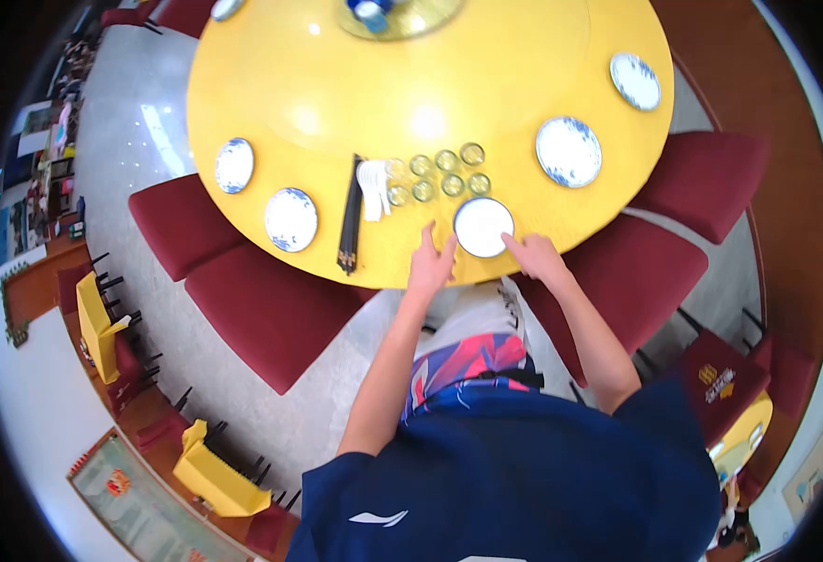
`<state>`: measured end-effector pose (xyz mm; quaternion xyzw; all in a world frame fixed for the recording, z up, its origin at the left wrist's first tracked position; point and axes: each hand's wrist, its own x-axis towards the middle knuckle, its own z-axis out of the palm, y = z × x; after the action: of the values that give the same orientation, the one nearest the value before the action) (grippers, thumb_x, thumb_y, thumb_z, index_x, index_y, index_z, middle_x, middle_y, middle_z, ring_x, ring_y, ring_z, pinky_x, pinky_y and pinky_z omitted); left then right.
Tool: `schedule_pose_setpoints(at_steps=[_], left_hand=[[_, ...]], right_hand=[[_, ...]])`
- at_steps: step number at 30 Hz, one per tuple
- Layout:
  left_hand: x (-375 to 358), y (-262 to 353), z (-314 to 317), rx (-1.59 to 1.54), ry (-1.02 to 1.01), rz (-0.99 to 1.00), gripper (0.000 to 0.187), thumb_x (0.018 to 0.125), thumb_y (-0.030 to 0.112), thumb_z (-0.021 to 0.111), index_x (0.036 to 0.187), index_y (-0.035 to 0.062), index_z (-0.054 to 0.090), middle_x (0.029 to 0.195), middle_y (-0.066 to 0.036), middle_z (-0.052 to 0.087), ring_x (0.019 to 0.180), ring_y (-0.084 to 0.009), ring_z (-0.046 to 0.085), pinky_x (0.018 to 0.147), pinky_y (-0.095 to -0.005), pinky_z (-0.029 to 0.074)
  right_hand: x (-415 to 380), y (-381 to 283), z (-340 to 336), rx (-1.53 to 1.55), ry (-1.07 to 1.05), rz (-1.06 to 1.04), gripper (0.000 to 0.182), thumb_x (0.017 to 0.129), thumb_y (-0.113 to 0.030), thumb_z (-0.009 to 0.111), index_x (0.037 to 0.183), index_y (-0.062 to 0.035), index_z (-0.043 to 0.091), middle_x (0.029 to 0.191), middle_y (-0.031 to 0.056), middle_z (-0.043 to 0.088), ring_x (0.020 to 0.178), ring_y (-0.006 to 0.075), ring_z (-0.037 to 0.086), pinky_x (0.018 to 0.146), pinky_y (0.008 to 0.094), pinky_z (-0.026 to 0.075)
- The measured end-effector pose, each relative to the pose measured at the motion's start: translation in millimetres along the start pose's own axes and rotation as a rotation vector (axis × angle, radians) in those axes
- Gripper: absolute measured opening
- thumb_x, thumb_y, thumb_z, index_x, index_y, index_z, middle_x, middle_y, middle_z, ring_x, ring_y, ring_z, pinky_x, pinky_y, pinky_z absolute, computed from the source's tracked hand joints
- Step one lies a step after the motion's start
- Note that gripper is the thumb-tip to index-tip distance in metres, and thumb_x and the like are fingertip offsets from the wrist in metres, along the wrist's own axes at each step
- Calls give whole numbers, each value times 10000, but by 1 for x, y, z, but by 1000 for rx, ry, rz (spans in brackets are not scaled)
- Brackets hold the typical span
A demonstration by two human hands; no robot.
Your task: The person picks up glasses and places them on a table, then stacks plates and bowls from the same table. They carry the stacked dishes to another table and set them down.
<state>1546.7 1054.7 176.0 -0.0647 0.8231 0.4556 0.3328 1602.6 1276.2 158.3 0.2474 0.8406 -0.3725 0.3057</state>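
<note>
A white plate with a dark rim (483, 227) lies near the front edge of the round yellow table (383, 253). Just left of it is my left hand (433, 260), its fingers apart and nothing in it. My right hand (535, 258) is at the plate's lower right, index finger stretched to the rim; whether it touches is hard to tell. Beyond the plate, several small glasses (452, 184) stand in two rows. Left of the glasses are white spoons (373, 187) and a bundle of black chopsticks (349, 220).
Blue-patterned plates lie at the left (291, 220) and right (569, 152) of the table. A glass turntable (411, 21) with a blue object is at the far side. Dark red chairs (271, 309) surround the near edge on both sides of my body.
</note>
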Motion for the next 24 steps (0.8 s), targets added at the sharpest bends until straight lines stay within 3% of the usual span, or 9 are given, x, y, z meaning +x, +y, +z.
schedule_pose_setpoints(at_steps=[3,5,9,13,17,18,20,22,24], left_hand=[[-26,-67,-20,-205,-17,159,333,958,254,540,1180,6,536,653,-111,654,455,-158,585,460,-288,458],[-56,-115,-40,-280,-35,177,236,976,221,515,978,6,612,628,-58,635,452,-104,537,454,-250,427],[-134,-233,-92,-310,-119,219,306,973,272,514,858,14,631,627,-53,620,489,-100,538,469,-269,432],[-216,-397,-155,-244,-8,125,477,968,378,485,707,7,634,600,-64,613,491,-148,556,502,-306,444],[-311,-517,-233,-454,292,-376,446,973,370,485,780,7,657,657,-65,629,603,-143,598,561,-294,469],[-318,-529,-255,-470,309,-367,446,973,370,485,780,7,657,657,-65,629,603,-143,598,561,-294,469],[-333,-546,-282,-881,402,-212,332,969,307,506,936,14,658,743,-49,633,695,-143,613,634,-289,490],[-355,-440,-330,-806,443,86,291,969,259,507,1067,12,626,802,-43,624,763,-148,616,725,-290,495],[-395,-315,-385,-966,16,573,411,983,325,483,1213,-4,572,916,-96,652,913,-193,626,885,-331,469]], right_hand=[[-43,0,16,-3,55,57,731,886,-595,487,587,64,593,555,164,612,488,234,617,527,367,513],[-72,1,52,-20,174,29,677,888,-545,476,706,81,657,772,306,637,809,428,651,764,478,508],[-124,-29,153,-132,198,-18,544,874,-473,507,787,31,692,845,290,647,854,437,643,809,498,503],[-159,-84,271,-299,121,-210,383,870,-381,507,895,-52,702,923,241,665,910,409,642,822,483,512],[-196,-189,315,-320,24,-316,335,894,-348,490,941,-83,689,943,207,674,925,399,640,822,484,510],[-195,-208,320,-346,85,-373,326,905,-339,487,932,-77,680,932,202,675,914,398,641,816,488,509],[-190,-244,324,-422,185,-457,310,930,-323,486,927,-61,652,889,195,676,891,391,644,790,489,508],[-175,-272,328,-402,183,-511,305,928,-319,492,932,-58,648,877,192,677,879,388,645,778,482,507],[-157,-294,342,-293,209,-553,305,929,-317,496,947,-45,635,844,185,678,846,377,651,753,466,506]])
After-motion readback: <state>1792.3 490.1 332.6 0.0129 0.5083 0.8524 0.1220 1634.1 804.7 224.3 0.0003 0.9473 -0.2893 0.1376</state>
